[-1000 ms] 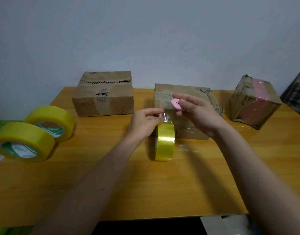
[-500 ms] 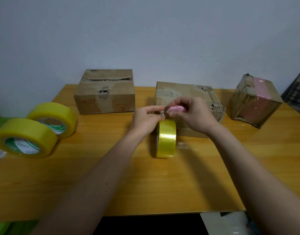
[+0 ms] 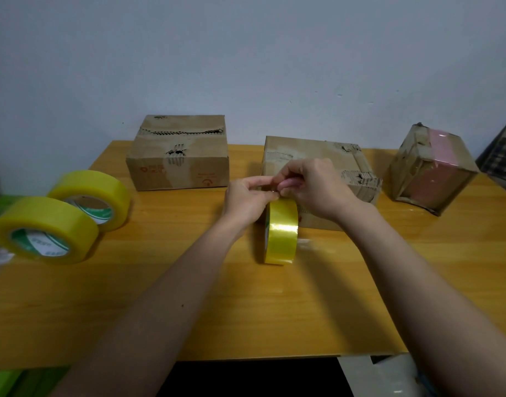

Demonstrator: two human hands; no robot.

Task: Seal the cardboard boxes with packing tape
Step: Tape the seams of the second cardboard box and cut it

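A yellow tape roll [image 3: 281,233] stands on edge on the wooden table [image 3: 274,310], just in front of the middle cardboard box [image 3: 311,150]. My left hand [image 3: 247,200] pinches the loose tape end above the roll. My right hand [image 3: 317,187] holds a small pink cutter [image 3: 287,183] against that tape end, fingers curled round it. Another worn cardboard box [image 3: 178,156] sits to the left at the back. A third box [image 3: 430,174] wrapped in clear and pink tape stands tilted at the right.
Two larger yellow tape rolls [image 3: 45,229] [image 3: 93,196] lie at the table's left edge. The wall runs close behind the boxes. A clear tape scrap [image 3: 306,245] lies right of the small roll. Green items show at the lower left.
My right hand has closed round the pink cutter and brought it to the tape end by my left fingers. The roll stays in place.
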